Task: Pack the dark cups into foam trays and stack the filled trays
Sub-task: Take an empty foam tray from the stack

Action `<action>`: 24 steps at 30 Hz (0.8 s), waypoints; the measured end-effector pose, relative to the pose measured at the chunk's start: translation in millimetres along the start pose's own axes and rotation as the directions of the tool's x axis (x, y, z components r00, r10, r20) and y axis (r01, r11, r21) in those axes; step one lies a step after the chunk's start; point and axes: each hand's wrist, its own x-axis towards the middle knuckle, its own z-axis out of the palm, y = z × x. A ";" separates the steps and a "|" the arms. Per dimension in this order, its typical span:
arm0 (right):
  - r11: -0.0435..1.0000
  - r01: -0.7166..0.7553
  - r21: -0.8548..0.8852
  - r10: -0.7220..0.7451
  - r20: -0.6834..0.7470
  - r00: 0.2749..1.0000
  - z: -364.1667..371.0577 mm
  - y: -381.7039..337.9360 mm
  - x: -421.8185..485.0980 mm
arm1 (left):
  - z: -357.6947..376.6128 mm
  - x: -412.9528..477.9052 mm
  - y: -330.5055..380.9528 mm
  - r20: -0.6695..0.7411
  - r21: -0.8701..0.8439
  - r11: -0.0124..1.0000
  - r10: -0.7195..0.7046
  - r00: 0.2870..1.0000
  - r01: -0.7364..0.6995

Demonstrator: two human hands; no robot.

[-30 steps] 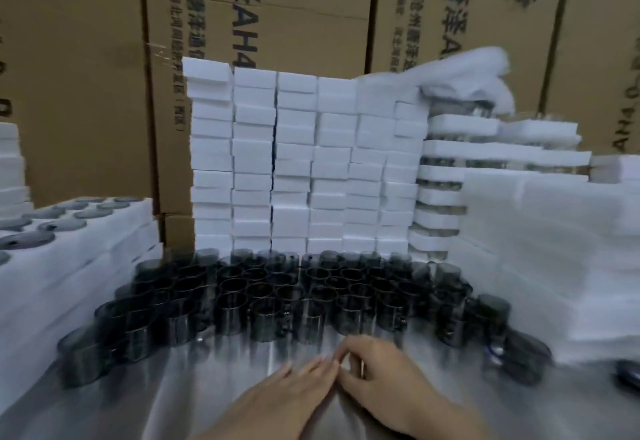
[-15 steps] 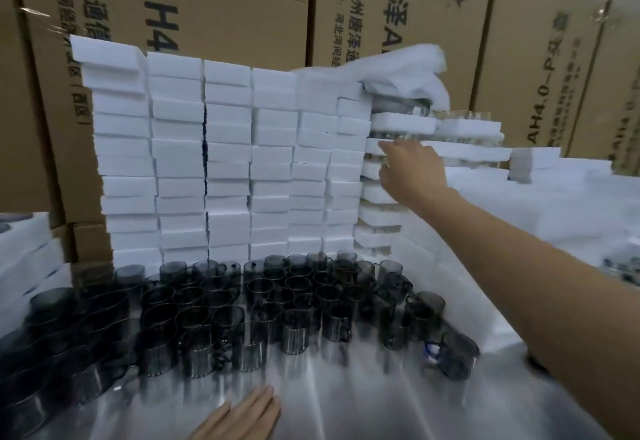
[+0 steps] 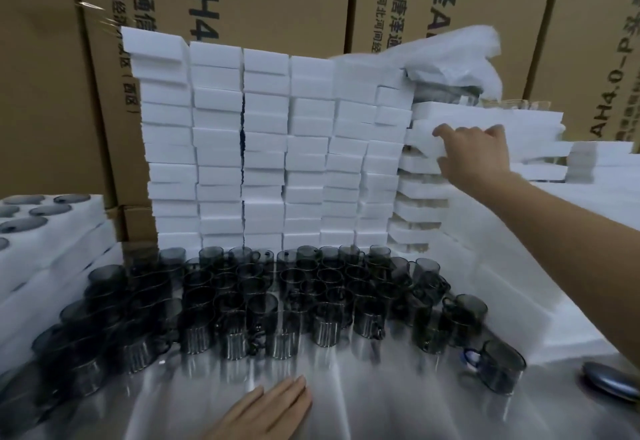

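Reaching the right hand to a stacked foam tray, fingers seemingly curled over its edge to pull it free. Bracing the left hand, flat and open, on the tabletop near the massed dark cups.

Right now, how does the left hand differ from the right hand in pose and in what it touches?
The left hand lies low and flat on the shiny table; the right hand is raised, reaching forward. The left hand has straight fingers and holds nothing; the right hand curls its fingers round the edge of a white foam tray. Both are bare, and neither touches the dark cups.
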 end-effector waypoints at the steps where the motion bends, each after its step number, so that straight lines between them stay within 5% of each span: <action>1: 0.997 0.064 0.030 -0.063 -0.048 0.997 -15.2 -17.4 -6.9 | -2.2 -2.3 3.4 -0.060 -0.046 0.995 -0.095 0.994 0.093; 3: 0.973 0.206 0.106 -0.197 -0.096 0.976 -46.6 -57.8 -39.9 | 6.5 -4.1 31.4 -0.022 -0.544 0.825 -0.200 0.980 0.156; 5: 0.923 0.331 0.195 -0.315 -0.111 0.943 -69.1 -96.2 -102.6 | -2.4 -5.5 41.3 0.131 -0.918 0.271 -0.482 0.866 0.289; 7: 0.864 0.413 0.289 -0.377 -0.173 0.910 -80.8 -134.5 -184.0 | -13.2 -13.8 30.0 0.262 -0.955 -0.293 -0.760 0.594 0.046; 9: 0.810 0.420 0.409 -0.405 -0.128 0.905 -89.1 -171.9 -257.2 | -26.2 -22.4 23.4 0.431 -0.800 -0.559 -0.788 0.440 -0.217; 13: 0.746 0.366 0.556 -0.524 0.150 0.839 -93.9 -240.0 -320.3 | -37.4 -31.0 27.2 0.552 -0.618 -0.746 -0.636 0.539 -0.247; 16: 0.562 0.269 0.782 -0.694 0.269 0.668 -86.3 -238.1 -316.8 | -21.1 -40.8 20.7 0.619 -0.644 -0.757 -0.602 0.505 -0.113; 17: 0.479 0.231 0.847 -0.712 0.222 0.666 -84.5 -226.4 -312.4 | -20.9 -46.3 14.3 0.633 -0.646 -0.756 -0.605 0.483 -0.101; 20: 0.417 0.213 0.884 -0.593 0.086 0.801 -80.6 -181.1 -288.1 | -22.8 -58.2 -2.2 0.625 -0.695 -0.707 -0.682 0.379 -0.127; 22: 0.571 0.169 0.803 -0.410 0.101 0.907 -64.1 -153.6 -278.5 | -27.3 -59.3 -2.9 0.652 -0.686 -0.715 -0.686 0.321 -0.135; 24: 0.696 -0.075 0.714 -0.190 0.283 0.940 -38.4 -133.2 -283.9 | -35.0 -53.6 4.8 0.688 -0.649 -0.756 -0.631 0.358 -0.084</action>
